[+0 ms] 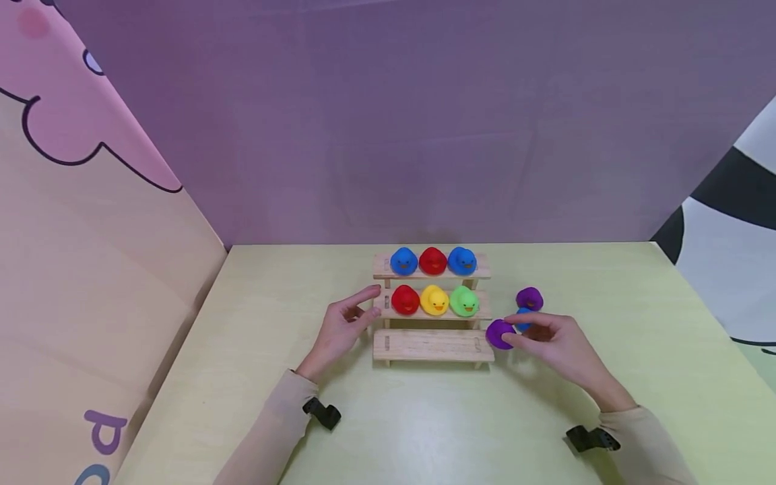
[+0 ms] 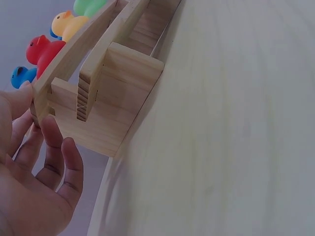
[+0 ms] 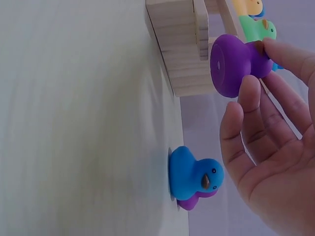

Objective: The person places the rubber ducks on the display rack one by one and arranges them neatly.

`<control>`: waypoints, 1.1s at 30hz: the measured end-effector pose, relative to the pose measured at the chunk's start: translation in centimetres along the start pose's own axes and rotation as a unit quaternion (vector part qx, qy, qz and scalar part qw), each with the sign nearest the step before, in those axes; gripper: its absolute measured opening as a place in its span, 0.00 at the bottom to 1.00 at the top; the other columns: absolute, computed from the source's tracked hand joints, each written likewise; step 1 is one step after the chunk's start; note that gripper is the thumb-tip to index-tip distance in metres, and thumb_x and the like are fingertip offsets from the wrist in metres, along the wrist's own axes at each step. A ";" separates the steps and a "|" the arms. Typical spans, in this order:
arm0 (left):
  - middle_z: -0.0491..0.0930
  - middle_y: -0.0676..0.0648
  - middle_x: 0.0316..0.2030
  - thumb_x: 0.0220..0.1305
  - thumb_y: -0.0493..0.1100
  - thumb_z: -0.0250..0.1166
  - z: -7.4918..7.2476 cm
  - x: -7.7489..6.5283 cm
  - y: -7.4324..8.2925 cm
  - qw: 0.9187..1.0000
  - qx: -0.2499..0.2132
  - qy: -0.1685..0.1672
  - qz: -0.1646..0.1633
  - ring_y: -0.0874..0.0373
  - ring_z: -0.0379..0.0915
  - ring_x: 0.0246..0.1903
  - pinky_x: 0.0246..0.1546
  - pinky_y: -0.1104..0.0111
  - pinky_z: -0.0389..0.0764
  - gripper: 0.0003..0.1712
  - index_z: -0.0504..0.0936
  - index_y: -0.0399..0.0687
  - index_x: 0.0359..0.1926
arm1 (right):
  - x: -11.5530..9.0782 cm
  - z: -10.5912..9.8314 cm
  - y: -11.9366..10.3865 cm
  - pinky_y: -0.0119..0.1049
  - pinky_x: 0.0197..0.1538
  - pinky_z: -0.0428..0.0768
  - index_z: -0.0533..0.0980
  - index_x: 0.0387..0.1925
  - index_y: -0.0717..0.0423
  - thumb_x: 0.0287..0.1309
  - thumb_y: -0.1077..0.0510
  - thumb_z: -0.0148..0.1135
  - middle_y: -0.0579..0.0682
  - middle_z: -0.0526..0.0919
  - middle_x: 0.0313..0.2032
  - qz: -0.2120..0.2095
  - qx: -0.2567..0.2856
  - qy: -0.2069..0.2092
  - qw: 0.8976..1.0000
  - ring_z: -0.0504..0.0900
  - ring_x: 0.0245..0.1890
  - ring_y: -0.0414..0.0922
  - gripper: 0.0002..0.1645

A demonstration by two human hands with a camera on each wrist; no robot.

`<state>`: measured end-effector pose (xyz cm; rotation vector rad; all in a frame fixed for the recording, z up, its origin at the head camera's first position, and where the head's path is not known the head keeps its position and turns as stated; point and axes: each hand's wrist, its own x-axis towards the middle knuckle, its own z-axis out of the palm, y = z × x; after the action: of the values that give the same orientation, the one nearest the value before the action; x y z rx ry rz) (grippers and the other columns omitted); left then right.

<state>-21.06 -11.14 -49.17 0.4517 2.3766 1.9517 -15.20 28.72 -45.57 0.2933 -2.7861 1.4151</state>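
A three-step wooden stand [image 1: 424, 345] carries two rows of rubber ducks. On its top step are a blue duck [image 1: 403, 261], a red duck [image 1: 433, 261] and another blue duck [image 1: 463, 261]. The middle step bears a red duck [image 1: 405, 300], a yellow duck [image 1: 434, 300] and a green duck [image 1: 464, 301]; the bottom step is bare. My left hand [image 1: 344, 327] holds the left end of the middle step between thumb and fingers. A purple duck [image 3: 234, 66], tipped so its base shows, is pinched in my right hand [image 1: 560, 347] beside the bottom step's right end.
Right of the stand, a second purple duck [image 1: 530, 298] and a blue duck [image 3: 189, 172] rest on the pale table [image 1: 273, 289], the blue one partly behind my right hand in the head view. A purple wall panel [image 1: 424, 121] stands along the table's back edge.
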 end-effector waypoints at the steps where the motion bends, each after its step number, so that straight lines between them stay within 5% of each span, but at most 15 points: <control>1: 0.76 0.44 0.74 0.75 0.40 0.68 0.0 0.0 -0.1 1.000 0.000 0.000 0.001 0.35 0.76 0.35 0.27 0.75 0.74 0.25 0.81 0.46 0.70 | 0.0 0.1 -0.1 0.31 0.40 0.83 0.87 0.54 0.54 0.66 0.51 0.76 0.53 0.90 0.42 0.000 0.003 0.000 1.000 0.87 0.36 0.35 0.19; 18: 0.76 0.43 0.74 0.75 0.39 0.68 -0.2 0.1 -0.2 1.000 0.000 -0.005 0.012 0.50 0.75 0.30 0.26 0.75 0.72 0.24 0.82 0.45 0.70 | 0.4 1.4 -1.4 0.31 0.40 0.84 0.88 0.53 0.55 0.63 0.55 0.78 0.54 0.92 0.42 -0.014 0.035 -0.022 0.999 0.89 0.35 0.36 0.18; 33: 0.74 0.42 0.75 0.76 0.40 0.67 -0.2 0.0 -0.2 1.000 -0.004 -0.008 0.009 0.37 0.75 0.33 0.25 0.74 0.71 0.24 0.81 0.44 0.70 | 0.8 3.0 -2.3 0.33 0.43 0.85 0.89 0.52 0.52 0.62 0.55 0.78 0.52 0.92 0.47 -0.045 0.016 -0.030 0.998 0.85 0.38 0.36 0.16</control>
<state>-21.14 -11.32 -49.28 0.4883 2.3631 1.9565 -15.37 24.92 -45.46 0.4636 -2.7591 1.4547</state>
